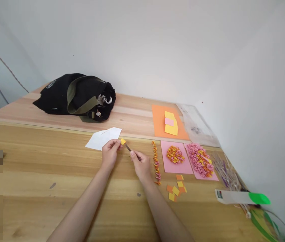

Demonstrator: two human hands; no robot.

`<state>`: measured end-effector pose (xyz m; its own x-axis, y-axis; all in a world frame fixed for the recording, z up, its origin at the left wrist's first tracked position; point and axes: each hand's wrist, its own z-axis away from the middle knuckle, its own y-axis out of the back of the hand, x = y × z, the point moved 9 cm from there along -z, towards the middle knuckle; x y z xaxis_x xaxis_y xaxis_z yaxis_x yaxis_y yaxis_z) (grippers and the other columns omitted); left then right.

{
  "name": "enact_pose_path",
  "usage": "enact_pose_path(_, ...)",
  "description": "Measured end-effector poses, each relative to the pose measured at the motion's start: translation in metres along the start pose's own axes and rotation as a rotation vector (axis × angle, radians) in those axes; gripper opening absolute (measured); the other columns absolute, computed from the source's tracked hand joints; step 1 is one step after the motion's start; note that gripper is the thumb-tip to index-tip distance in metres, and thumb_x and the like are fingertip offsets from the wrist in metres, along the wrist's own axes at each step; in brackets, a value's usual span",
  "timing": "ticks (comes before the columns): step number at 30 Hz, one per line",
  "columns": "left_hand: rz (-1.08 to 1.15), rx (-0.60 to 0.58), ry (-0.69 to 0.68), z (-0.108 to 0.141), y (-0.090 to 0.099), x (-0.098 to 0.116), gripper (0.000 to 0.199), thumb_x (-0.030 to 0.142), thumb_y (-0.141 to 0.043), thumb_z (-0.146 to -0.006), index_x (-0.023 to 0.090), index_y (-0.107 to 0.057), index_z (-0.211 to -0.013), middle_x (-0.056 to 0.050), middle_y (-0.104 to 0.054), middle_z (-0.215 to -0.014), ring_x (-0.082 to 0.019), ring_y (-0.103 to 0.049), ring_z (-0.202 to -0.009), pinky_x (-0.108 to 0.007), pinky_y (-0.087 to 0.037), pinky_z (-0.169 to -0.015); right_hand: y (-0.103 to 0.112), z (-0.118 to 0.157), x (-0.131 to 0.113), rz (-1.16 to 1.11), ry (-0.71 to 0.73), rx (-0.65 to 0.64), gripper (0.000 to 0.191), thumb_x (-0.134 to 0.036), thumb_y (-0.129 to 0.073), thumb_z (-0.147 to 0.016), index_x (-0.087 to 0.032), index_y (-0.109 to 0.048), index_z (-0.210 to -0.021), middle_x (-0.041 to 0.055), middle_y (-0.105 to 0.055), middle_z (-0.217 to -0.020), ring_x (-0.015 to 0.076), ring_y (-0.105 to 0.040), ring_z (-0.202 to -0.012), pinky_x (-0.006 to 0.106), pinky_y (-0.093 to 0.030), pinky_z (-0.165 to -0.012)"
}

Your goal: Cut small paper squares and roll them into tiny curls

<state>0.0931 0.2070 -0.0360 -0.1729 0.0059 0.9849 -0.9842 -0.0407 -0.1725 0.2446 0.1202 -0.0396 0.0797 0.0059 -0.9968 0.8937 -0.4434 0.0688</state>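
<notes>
Yellow paper [123, 141] in left hand [109, 153]; striped item [105, 99] in black bag [58, 95].

The broad left stretch of the tabletop [44, 161] is bare wood right up to the folded white paper [102, 138], leaving a hand a low, open path. Behind that paper, the bulky black bag [79, 95] blocks the way toward the wall; between the bag and the orange sheet [159, 122] lies a bare gap. On the right, the row of small twisted pieces [155, 161], the two pink sheets with their heaps and the loose paper squares [175, 190] crowd a low sweep. Past them, the green-and-white tool [233, 197] lies against a tangle of thin strips [227, 171], whose height is hard to judge here.
</notes>
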Motion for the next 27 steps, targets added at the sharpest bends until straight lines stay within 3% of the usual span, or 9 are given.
enact_pose_path(27,-0.063,-0.100,-0.004,0.0038,-0.0103,0.0018,0.021,0.038,-0.066,-0.060,0.017,-0.064,-0.060,0.001,-0.059,-0.054,-0.012,-0.047,-0.053,-0.025,-0.039,-0.057,0.0019,-0.0020,-0.0054,0.027,0.020,0.008,0.041,-0.050,-0.054,-0.078,-0.014,-0.070,-0.068,0.0016,-0.054,-0.057,0.0143,-0.045,-0.056,0.025,-0.038,-0.055)
